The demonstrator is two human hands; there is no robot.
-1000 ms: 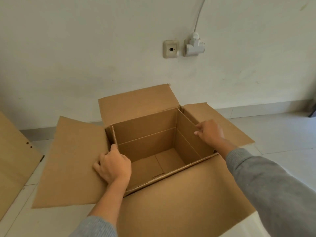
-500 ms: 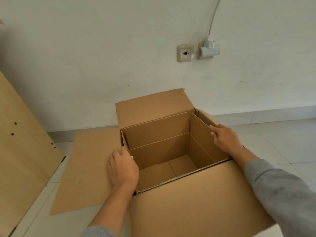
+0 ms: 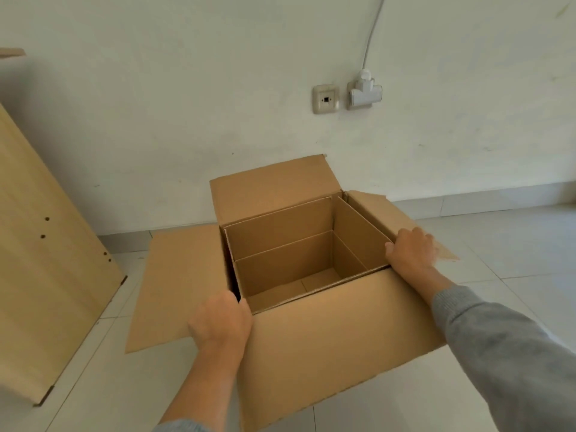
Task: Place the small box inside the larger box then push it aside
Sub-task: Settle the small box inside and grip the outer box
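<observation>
The larger cardboard box (image 3: 327, 338) stands on the tiled floor with its flaps spread open. Inside it sits the small box (image 3: 280, 244), open-topped and empty, its walls close to the larger box's walls, with a dark gap on the left. My left hand (image 3: 221, 322) curls over the rim at the near left corner. My right hand (image 3: 411, 251) lies on the right rim and flap, thumb hooked inside the wall.
A light wooden panel (image 3: 40, 260) leans at the left, close to the box's left flap (image 3: 177, 282). The white wall is just behind the box, with a socket (image 3: 325, 99) and a plugged adapter (image 3: 364, 93). Tiled floor lies to the right.
My left hand has slid along the left rim toward me to the near corner. The near flap now hangs down instead of lying flat. My right hand stays on the right rim.
</observation>
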